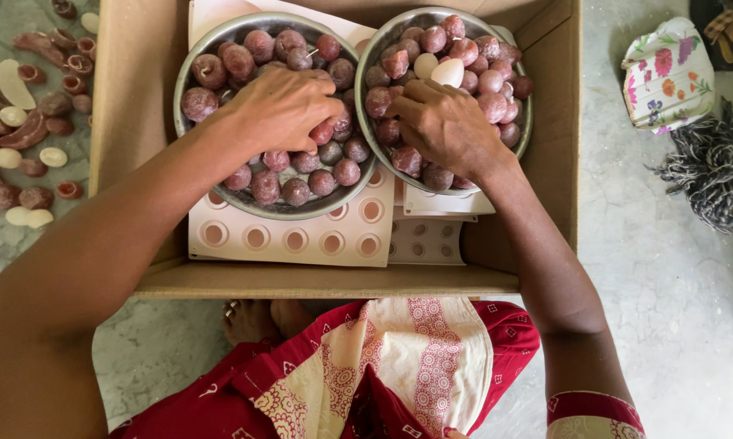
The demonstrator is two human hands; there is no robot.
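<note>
Grey mottled stone floor (675, 309), daylight, no furniture visible.

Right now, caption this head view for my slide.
Left hand and right hand sort reddish-brown round balls in two metal bowls.

Inside the cardboard box (143, 162), two bowls (189, 106) sit side by side on trays (301, 240), both full of balls (321, 181). Left of the box, scattered pieces (33, 130) lie on the floor; right of it lie a pouch (669, 77) and a cloth (712, 167).
</note>
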